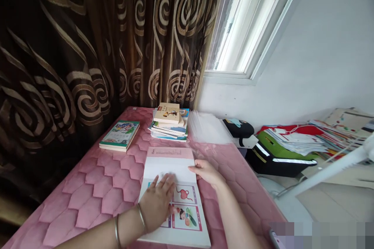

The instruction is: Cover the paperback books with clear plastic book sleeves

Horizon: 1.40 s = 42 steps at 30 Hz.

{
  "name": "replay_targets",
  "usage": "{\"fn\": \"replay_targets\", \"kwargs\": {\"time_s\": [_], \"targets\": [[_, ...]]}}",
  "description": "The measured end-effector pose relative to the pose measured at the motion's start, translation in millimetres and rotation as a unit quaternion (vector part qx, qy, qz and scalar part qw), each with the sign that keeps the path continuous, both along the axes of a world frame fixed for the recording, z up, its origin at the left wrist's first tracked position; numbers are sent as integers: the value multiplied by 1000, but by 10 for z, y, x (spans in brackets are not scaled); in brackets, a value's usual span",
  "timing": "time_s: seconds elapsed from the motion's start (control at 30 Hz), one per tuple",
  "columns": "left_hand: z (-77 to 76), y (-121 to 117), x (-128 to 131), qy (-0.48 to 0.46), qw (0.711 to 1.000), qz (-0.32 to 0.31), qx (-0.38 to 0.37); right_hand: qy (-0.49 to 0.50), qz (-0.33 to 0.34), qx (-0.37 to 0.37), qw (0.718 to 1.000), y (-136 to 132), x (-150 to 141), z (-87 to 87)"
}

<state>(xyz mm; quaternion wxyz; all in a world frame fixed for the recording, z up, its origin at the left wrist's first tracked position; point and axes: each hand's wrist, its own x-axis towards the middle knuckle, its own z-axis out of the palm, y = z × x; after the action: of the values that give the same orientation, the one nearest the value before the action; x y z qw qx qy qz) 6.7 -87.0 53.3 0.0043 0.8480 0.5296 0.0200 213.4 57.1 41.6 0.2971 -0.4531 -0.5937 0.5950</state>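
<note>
An open picture book (187, 237) lies on the pink quilted surface in front of me. Its lower page shows coloured picture panels, and a white flap with a pink band (171, 152) extends at the far side. My left hand (159, 200), with two bangles at the wrist, rests flat on the book with fingers spread and slightly blurred. At the book's right edge, my right hand (206, 173) grips the flap, thumb on top and the other fingers partly hidden beneath.
Stacked books (169, 120) stand at the back, with clear plastic sheets (207, 126) to their right. Green-edged books (119, 135) lie at the left. A black and green bag (280, 159) with papers stands beyond the right edge, near a white pole (327, 171).
</note>
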Motion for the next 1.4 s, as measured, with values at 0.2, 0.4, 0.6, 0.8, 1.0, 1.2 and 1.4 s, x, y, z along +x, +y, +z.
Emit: {"fn": "replay_targets", "kwargs": {"time_s": [0.2, 0.4, 0.6, 0.8, 1.0, 1.2, 1.4], "targets": [[-98, 206, -165, -25, 998, -16, -54, -24, -21, -1, 999, 77, 23, -70], [-10, 256, -211, -59, 994, -30, -91, -221, -89, 151, 959, 16, -59, 3], [28, 299, -195, -63, 995, -12, -80, -366, -17, 390, 845, -403, -602, 147], [-44, 324, -215, -71, 997, 3, -40, -429, 84, 335, 835, -514, -794, -7], [-132, 434, -264, -42, 996, 83, 7, -406, 75, 365, 835, -504, -706, -100], [-90, 650, -236, -42, 993, 110, 1, -374, 49, 391, 839, -519, -706, -155], [25, 1043, -119, -45, 991, 80, -100, -370, 37, 404, 836, -500, -711, -169]]}}
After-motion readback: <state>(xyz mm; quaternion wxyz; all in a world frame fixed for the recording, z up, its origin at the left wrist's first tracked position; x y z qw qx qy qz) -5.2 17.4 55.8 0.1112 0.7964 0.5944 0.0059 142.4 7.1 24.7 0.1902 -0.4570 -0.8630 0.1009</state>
